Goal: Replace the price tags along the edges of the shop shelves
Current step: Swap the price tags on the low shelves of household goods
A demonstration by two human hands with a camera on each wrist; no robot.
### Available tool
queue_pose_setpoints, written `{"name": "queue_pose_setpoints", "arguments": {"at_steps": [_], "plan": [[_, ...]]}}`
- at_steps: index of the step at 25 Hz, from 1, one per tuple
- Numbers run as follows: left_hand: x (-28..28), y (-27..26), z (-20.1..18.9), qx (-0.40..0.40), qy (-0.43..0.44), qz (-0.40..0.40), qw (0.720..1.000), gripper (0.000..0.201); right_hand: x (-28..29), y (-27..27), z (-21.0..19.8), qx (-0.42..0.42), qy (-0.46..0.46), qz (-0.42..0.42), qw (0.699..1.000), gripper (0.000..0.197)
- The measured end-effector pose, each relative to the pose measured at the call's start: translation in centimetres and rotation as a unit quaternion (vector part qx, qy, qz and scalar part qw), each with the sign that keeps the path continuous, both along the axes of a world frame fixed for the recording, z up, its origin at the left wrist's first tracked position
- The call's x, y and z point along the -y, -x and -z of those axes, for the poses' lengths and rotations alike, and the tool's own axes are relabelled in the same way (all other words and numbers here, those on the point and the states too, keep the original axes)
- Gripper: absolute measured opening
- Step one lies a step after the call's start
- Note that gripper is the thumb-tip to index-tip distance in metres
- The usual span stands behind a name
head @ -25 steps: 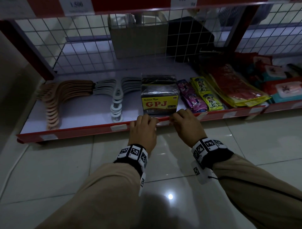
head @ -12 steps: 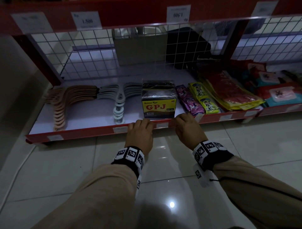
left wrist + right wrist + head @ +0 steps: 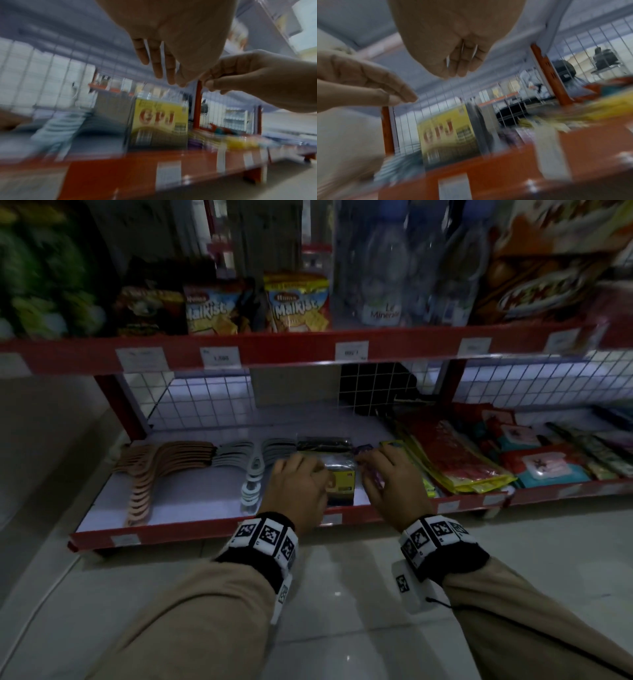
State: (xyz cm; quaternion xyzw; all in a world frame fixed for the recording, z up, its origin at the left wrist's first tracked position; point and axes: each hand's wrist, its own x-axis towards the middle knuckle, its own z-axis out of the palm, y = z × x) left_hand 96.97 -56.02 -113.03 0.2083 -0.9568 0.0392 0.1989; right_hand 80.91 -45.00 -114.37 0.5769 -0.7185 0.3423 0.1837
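Lifting off the bottom shelf's red front edge (image 3: 191, 534), head view: my left hand (image 3: 296, 491) and right hand (image 3: 394, 484), pressed there a second ago, now hover above it, holding nothing. The price tag (image 3: 331, 519) lies flat on that edge, long axis along it, apparently seated. Left wrist view: fingers (image 3: 157, 65) loosely straight. Right wrist view: fingers (image 3: 462, 63) relaxed, empty.

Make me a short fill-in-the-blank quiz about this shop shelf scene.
1. The yellow box between the two hands bears the red letters ____.
2. The front edge of the bottom shelf is coloured ____.
3. The wooden hangers lie to the ____ of the white hangers.
4. The Malkist packets stand on the ____ shelf.

Missing words: GPJ; red; left; upper
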Motion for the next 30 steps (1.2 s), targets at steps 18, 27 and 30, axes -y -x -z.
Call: {"name": "queue_pose_setpoints", "arguments": {"at_steps": [18,27,30], "plan": [[5.2,0.9,-15.1,-0.077,0.132,-0.050,0.987,0.051,6.9,1.6,-14.4,-0.147,0.103,0.091,0.979,0.025],[4.8,1.9,-13.8,-0.099,0.120,-0.077,0.985,0.060,8.0,0.4,-15.1,-0.103,0.093,0.126,0.982,0.026],[4.8,1.9,-13.6,-0.124,0.130,-0.059,0.982,0.052,7.7,0.8,-15.2,-0.109,0.092,0.091,0.986,0.025]]}}
